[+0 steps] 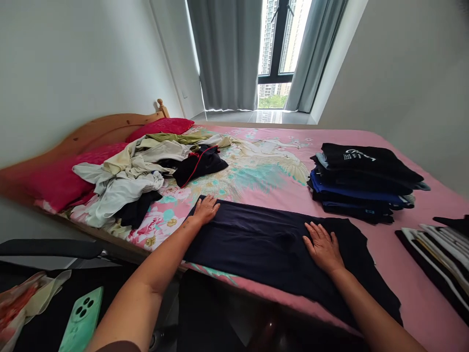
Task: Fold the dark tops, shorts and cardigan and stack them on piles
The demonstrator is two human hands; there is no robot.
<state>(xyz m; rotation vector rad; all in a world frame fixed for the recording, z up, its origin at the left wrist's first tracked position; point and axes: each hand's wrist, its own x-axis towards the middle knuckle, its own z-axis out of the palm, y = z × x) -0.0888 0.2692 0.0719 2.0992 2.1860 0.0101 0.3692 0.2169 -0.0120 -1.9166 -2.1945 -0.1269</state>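
There's your left hand, palm flat on the left end of the dark garment; your right hand lies spread toward its other end, near the folded stack.

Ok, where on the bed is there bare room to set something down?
Widest: patterned sheet beyond the dark garment, between the loose clothes heap and the tall folded stack. Narrower: pink strip between garment and low folded pile. Crowded: the headboard end, where the heap lies.
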